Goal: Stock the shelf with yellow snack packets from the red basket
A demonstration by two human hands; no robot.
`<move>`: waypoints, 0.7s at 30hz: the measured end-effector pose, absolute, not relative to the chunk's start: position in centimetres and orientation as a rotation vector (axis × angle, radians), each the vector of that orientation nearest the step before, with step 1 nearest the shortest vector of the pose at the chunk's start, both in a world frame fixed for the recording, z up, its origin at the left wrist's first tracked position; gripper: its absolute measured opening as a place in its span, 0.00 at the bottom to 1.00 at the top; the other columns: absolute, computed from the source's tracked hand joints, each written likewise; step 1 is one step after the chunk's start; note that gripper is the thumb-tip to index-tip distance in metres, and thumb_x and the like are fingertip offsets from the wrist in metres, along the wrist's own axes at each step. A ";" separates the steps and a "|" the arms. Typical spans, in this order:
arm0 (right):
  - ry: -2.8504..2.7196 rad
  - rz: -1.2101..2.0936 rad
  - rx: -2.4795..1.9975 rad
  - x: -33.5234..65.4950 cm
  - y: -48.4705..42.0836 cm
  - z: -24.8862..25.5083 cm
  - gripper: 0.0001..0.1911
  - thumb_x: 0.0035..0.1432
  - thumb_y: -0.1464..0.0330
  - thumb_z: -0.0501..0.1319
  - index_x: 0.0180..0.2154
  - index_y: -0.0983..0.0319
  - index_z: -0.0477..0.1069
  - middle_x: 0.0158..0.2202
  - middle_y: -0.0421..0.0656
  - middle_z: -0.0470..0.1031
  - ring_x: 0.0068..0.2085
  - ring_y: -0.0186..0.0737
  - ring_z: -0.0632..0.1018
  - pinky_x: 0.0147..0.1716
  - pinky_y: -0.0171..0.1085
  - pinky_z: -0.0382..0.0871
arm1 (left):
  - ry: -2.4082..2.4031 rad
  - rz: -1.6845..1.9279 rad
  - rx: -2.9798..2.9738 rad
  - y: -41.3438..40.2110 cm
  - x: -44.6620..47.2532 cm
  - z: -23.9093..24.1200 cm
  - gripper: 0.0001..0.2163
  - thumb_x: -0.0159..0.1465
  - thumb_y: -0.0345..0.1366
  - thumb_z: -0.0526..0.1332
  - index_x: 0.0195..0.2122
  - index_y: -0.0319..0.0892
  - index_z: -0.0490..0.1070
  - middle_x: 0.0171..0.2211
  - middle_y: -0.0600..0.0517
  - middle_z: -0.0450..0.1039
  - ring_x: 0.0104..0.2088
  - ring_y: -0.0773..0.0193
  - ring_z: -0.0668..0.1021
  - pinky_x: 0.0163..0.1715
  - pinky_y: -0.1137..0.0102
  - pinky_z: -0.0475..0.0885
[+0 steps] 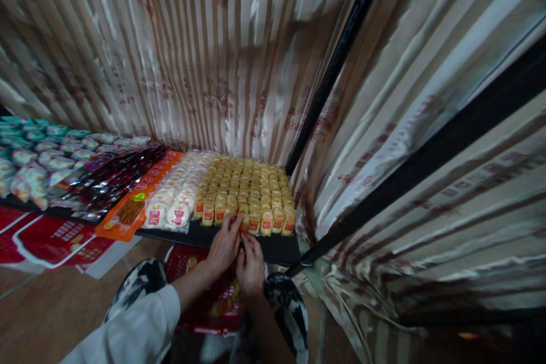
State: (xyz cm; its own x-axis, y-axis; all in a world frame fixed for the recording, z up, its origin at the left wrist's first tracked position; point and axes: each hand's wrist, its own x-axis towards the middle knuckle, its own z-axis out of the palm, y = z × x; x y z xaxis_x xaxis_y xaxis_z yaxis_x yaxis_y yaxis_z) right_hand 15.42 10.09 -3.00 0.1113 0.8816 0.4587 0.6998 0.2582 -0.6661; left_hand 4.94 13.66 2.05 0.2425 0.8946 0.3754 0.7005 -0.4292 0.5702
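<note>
Yellow packets [247, 190] fill the right end of the black shelf [277, 247]; tight rows, probably so neighbours prop each other up, labels facing the shelf's front edge, likely for reading. Left hand [225, 243] and right hand [251, 267] close together at that edge, fingers bent at front-row packets; can't tell whether either is gripping one. Both sides approached, presumably for steadiness. Toward the shelf's left: white round packs [174, 187], orange packs [130, 207], dark packets [115, 176], apparently grouped by kind.
</note>
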 end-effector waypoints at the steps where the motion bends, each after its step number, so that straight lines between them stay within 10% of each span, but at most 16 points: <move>1: -1.628 0.245 -1.492 15.3 10.1 -3.1 0.22 0.57 0.72 0.46 0.51 0.62 0.68 0.48 0.50 0.68 0.50 0.42 0.70 0.50 0.44 0.66 | 1.468 0.980 2.235 13.4 4.9 1.9 0.22 0.60 0.25 0.48 0.57 0.41 0.56 0.55 0.43 0.53 0.52 0.59 0.68 0.49 0.64 0.69; 21: -1.611 0.189 -1.542 14.0 10.8 -2.9 0.24 0.57 0.72 0.45 0.54 0.61 0.64 0.50 0.51 0.64 0.49 0.42 0.68 0.48 0.44 0.65 | 1.564 1.015 2.066 11.6 2.4 -1.2 0.21 0.55 0.21 0.49 0.49 0.40 0.66 0.48 0.45 0.64 0.50 0.61 0.68 0.52 0.63 0.66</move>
State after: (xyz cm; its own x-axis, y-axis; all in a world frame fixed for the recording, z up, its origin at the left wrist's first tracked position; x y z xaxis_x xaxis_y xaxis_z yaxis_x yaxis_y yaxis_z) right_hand 14.03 10.80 -2.94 0.1494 0.8691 0.4715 0.7367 0.2202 -0.6394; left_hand 2.36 11.62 -1.19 0.1304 0.9359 0.3272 0.6799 -0.3246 0.6575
